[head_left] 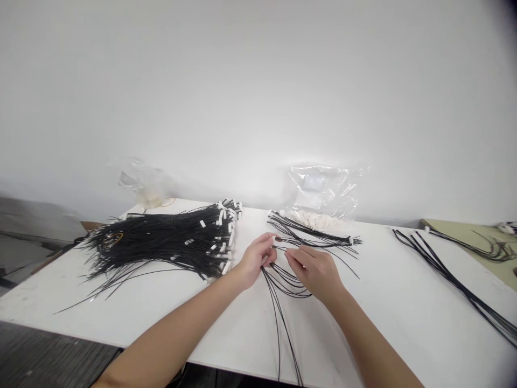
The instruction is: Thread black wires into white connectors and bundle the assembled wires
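Note:
My left hand [257,258] pinches a small white connector [274,240] over the middle of the table, and several thin black wires [288,291] hang down below its fingers. Close by on the right, my right hand [313,268] has thumb and forefinger pressed on one black wire [280,248] that runs toward the connector. Whether this wire's end sits in the connector I cannot tell. Behind both hands lies a small bunch of black wires [323,230] with white connectors at its left and a white piece around its right end.
A big heap of black wires [161,240] with white connectors lies left on the white table [153,310]. At the back stand a clear bag [323,188] of white connectors and another clear bag [145,180]. Loose black wires [456,283] and a yellowish board [464,229] are at right.

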